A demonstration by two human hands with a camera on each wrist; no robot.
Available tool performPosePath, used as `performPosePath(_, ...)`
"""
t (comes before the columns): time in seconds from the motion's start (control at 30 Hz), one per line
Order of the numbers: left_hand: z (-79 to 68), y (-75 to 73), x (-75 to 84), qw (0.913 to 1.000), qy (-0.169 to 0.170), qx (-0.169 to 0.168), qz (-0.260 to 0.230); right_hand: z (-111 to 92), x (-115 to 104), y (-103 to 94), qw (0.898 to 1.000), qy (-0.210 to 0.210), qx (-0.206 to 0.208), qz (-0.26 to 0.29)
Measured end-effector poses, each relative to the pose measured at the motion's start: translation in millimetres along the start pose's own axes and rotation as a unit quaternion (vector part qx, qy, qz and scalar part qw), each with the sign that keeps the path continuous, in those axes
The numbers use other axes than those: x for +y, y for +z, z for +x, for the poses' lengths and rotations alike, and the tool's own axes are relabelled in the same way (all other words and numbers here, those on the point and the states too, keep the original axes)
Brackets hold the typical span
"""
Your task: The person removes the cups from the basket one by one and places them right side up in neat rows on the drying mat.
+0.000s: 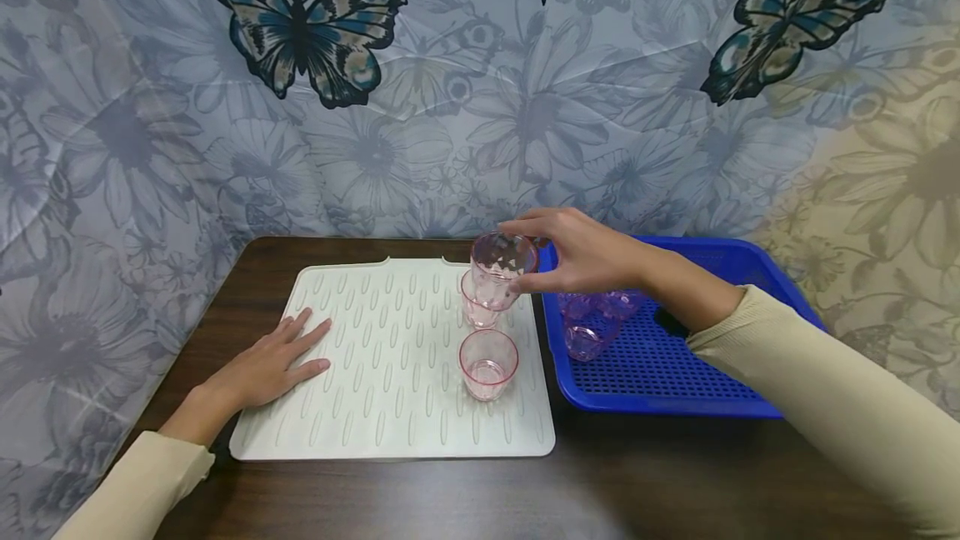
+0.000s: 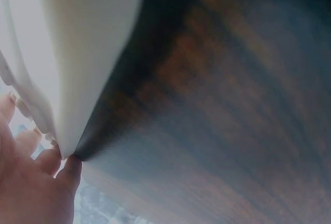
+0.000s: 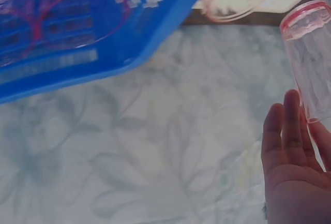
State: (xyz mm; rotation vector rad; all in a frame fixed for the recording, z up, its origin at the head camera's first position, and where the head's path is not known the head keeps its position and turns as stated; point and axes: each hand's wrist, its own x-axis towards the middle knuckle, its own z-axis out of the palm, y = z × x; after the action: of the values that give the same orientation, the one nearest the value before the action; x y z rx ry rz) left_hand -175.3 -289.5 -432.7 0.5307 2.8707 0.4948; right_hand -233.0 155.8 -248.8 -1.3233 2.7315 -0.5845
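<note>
My right hand grips a clear pink-tinted drinking glass between thumb and fingers, above the right side of a white ridged drying mat. In the right wrist view, the held glass shows its thick pinkish end pointing away from the palm. Partly behind the held glass in the head view stands a second glass on the mat. A third glass stands upright nearer the front. My left hand rests with spread fingers on the mat's left edge.
A blue perforated plastic basket sits just right of the mat, with several pink glasses at its left side. Mat and basket rest on a dark wooden table. A butterfly-and-flower-patterned cloth hangs behind the table.
</note>
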Motion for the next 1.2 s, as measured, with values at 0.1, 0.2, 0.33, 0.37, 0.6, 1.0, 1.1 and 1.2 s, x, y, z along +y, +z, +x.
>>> performPosePath(0.1,0.8,-0.6,0.4,1.0,0.003,0.003,0.001,11.0,-8.8,8.0,1.0,-0.022,-0.004,0.011)
performPosePath(0.2,0.8,-1.8,1.5,1.0,0.001,0.001,0.001,20.9,-16.2,16.8,0.999,-0.04,-0.012,0.02)
performPosePath(0.33,0.4,-1.6,0.0,1.0,-0.004,-0.004,-0.003,30.9,-25.2,29.5,0.998,-0.054,-0.031,0.027)
performPosePath(0.37,0.4,-1.3,-0.7,1.0,-0.005,-0.005,-0.004,33.0,-27.3,33.0,0.997,-0.055,-0.038,0.029)
performPosePath(0.6,0.1,-0.6,-0.5,1.0,-0.005,-0.002,-0.002,46.2,-39.8,59.5,0.994,-0.055,-0.093,0.003)
performPosePath(1.0,1.5,2.4,-2.2,1.0,0.001,0.008,0.001,59.4,-47.0,97.8,0.986,-0.072,-0.149,0.004)
performPosePath(1.1,1.7,2.6,-2.3,0.9999,0.004,0.011,0.0,60.4,-46.7,103.7,0.985,-0.072,-0.155,-0.003)
performPosePath(1.2,2.1,2.8,-2.3,1.0,0.004,0.009,-0.001,60.7,-45.8,108.2,0.984,-0.074,-0.159,-0.015)
